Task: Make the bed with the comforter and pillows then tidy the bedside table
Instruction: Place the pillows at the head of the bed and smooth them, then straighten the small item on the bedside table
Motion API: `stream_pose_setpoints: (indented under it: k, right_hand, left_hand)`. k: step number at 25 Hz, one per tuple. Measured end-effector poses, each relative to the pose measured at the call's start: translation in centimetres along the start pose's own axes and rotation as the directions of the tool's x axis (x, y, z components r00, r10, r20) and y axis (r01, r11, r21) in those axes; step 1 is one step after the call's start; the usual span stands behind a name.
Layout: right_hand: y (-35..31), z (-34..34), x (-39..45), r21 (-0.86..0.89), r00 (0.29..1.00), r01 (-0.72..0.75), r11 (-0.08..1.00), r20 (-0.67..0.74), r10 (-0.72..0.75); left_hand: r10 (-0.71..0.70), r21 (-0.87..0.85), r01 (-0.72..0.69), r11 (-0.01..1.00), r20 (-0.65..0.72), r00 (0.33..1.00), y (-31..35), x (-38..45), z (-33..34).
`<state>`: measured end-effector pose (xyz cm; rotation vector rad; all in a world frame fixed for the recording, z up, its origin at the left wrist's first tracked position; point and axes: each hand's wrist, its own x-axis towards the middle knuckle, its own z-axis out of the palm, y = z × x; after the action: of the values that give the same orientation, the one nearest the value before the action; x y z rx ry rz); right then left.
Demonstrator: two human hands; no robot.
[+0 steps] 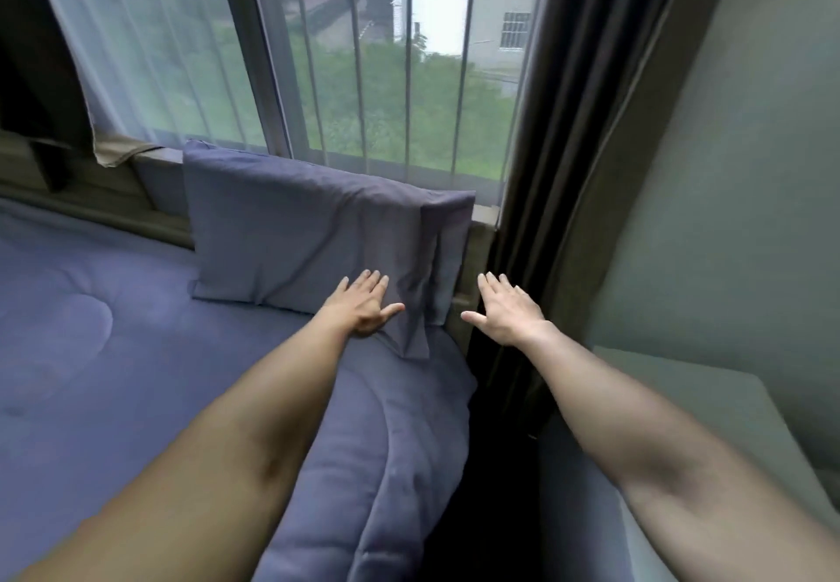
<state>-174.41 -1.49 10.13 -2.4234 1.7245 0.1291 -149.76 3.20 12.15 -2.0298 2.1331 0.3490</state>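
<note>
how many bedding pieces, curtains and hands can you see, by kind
pillow: 1
comforter: 1
sheer curtain: 1
dark curtain: 1
hands: 2, left hand flat on the pillow, right hand open beside it
total: 6

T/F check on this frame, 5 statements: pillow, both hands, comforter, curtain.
1. The pillow leans upright against the window sill. True.
2. The left hand lies flat on the pillow's lower part, fingers straight. True.
3. The right hand grips the pillow's corner. False: it is open, off to the pillow's right in front of the dark curtain, holding nothing.
4. The comforter is white. False: it is blue-purple, like the pillow.
5. The dark curtain covers the whole window. False: it hangs at the right, and the barred glass is uncovered.
</note>
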Motion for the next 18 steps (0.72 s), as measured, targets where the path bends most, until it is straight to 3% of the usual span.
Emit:
stream_pose_setpoints:
  k: [12,18]
  right_hand:
    - [12.8,4.3,-15.9,0.044,0.943,-0.330,0.943,0.058,0.327]
    - [22.5,7.9,-22.4,0.084,0.883,-0.451,0.888,0.182,0.432]
  left_hand:
    - [0.233,0.102,-0.238,0.966,0.063,0.970,13.5,-2.8,2.9]
    - [0.323,0.090,-0.333,0.939,0.116,0.939,23.8,-1.0,6.6]
